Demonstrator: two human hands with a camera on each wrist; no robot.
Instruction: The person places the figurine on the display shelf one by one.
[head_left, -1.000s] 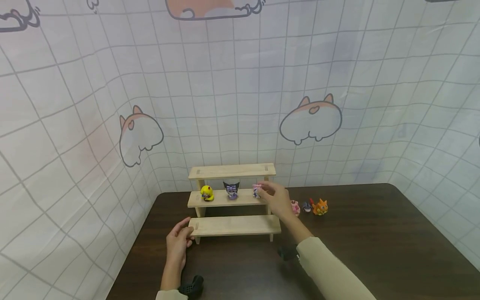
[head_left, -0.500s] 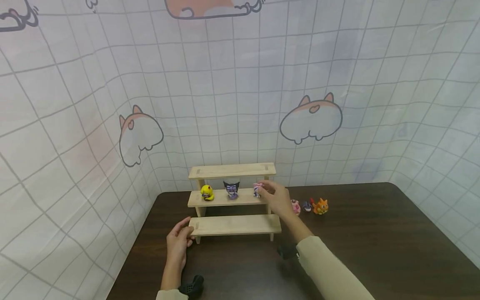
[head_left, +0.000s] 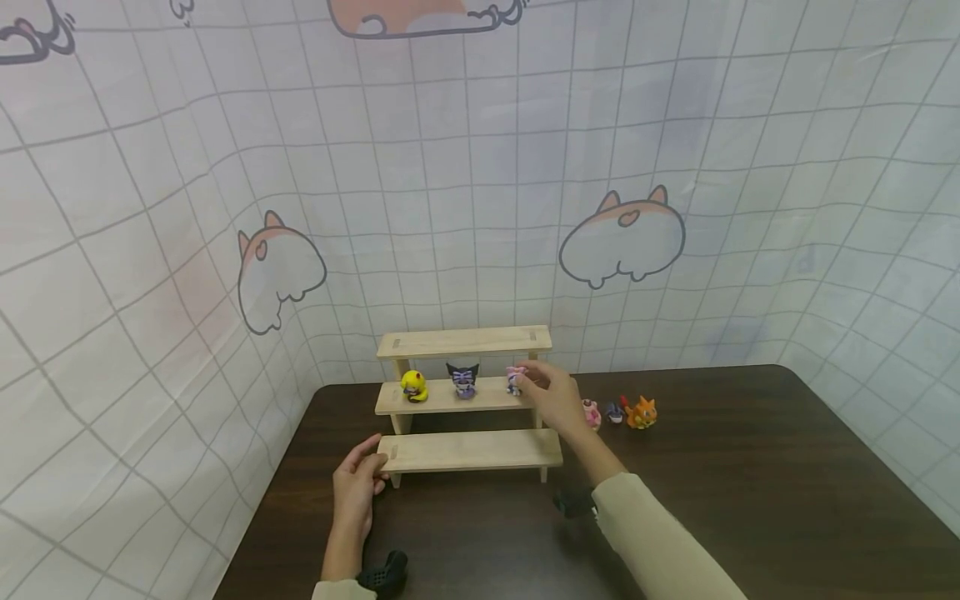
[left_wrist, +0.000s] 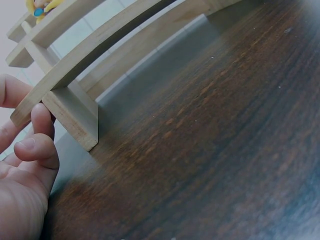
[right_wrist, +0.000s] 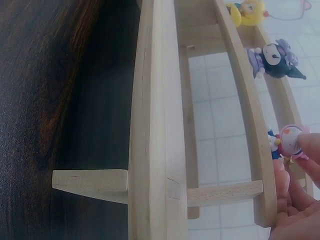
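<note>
A three-step wooden display stand [head_left: 468, 450] stands on the dark table. My left hand [head_left: 356, 485] grips the left end of its lowest step; in the left wrist view fingers [left_wrist: 37, 147] lie curled below the plank's end, others above it. With its fingertips my right hand [head_left: 557, 404] pinches a small pink-and-white figurine [head_left: 513, 382] at the right end of the middle step. The right wrist view shows the same figurine [right_wrist: 290, 140], partly covered by thumb and fingers. Along that step sit a yellow figurine [head_left: 414, 387] and a black-and-purple figurine [head_left: 463, 383].
Right of the stand, on the table [head_left: 750, 483], are a pink figurine [head_left: 591, 414] partly behind the right hand, a small dark figurine [head_left: 615, 413] and an orange figurine [head_left: 642, 413]. A white grid-patterned curtain [head_left: 480, 208] hangs behind and at both sides.
The pinched figurine has shifted very slightly to the right on the middle step since a second ago. Both hands have otherwise stayed nearly still.
</note>
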